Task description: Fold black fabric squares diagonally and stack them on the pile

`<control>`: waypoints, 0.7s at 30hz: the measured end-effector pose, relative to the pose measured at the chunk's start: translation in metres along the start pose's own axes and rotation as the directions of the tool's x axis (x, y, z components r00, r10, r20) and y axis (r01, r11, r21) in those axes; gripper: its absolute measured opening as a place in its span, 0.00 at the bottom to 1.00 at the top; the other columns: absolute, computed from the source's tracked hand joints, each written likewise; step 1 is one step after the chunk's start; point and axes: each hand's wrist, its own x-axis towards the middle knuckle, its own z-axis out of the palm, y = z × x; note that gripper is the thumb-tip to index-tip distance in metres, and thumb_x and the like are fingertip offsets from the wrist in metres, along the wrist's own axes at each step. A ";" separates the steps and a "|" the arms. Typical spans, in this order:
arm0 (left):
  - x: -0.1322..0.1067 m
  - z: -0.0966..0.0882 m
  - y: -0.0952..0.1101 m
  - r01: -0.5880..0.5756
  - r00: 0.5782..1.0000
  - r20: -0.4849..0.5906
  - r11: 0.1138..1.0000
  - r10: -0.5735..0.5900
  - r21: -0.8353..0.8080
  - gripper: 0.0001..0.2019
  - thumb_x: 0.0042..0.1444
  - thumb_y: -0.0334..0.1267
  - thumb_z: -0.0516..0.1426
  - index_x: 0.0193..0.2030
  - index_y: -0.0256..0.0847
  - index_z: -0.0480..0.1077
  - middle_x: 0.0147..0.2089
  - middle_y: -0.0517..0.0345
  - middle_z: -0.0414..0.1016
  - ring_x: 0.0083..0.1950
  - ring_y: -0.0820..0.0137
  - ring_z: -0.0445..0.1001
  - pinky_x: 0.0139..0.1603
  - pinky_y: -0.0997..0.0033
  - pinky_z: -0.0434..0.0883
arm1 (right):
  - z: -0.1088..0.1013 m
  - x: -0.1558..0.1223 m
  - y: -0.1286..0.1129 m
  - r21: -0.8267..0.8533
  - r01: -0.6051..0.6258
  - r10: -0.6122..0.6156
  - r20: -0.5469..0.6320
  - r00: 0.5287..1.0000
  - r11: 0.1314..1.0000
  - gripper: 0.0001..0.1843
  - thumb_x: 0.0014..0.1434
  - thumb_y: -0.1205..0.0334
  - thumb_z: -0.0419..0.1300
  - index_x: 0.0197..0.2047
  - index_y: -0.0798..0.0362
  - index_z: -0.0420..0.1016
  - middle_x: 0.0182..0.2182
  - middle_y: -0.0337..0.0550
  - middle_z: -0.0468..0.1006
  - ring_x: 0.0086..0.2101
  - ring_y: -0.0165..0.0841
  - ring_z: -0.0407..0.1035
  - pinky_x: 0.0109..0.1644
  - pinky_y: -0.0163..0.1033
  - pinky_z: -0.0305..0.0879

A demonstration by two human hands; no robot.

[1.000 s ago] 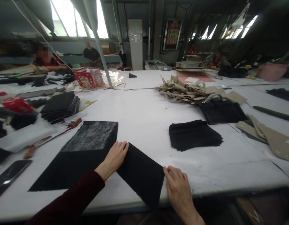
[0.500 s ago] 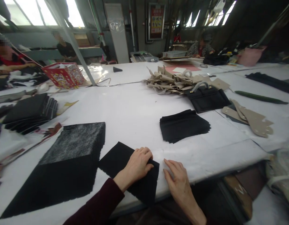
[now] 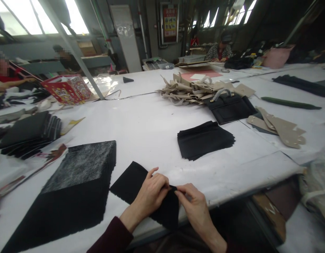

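Black cloth (image 3: 128, 181) lies beneath the left grip (image 3: 153, 191), which, like the right grip (image 3: 194, 202), pinches its edge.

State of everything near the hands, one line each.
Black fabric piece: on the table, right corner pinched
Left hand: on the fabric, index finger raised
Right hand: pinching fabric corner
Larger black stack: lying flat, partly grey on top
Smaller black stack: lying flat, layers uneven
Beige pieces: heaped loosely
Black handled piece: lying down, handle arched up
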 end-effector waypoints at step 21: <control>0.002 -0.007 0.013 -0.267 0.934 -0.212 0.956 0.287 0.119 0.07 0.61 0.24 0.53 0.36 0.40 0.67 0.39 0.58 0.76 0.40 0.73 0.74 0.61 0.55 0.66 | -0.013 -0.005 -0.008 -0.267 0.500 -0.540 -0.102 0.835 0.824 0.24 0.59 0.71 0.61 0.58 0.50 0.69 0.44 0.48 0.72 0.46 0.40 0.67 0.48 0.50 0.66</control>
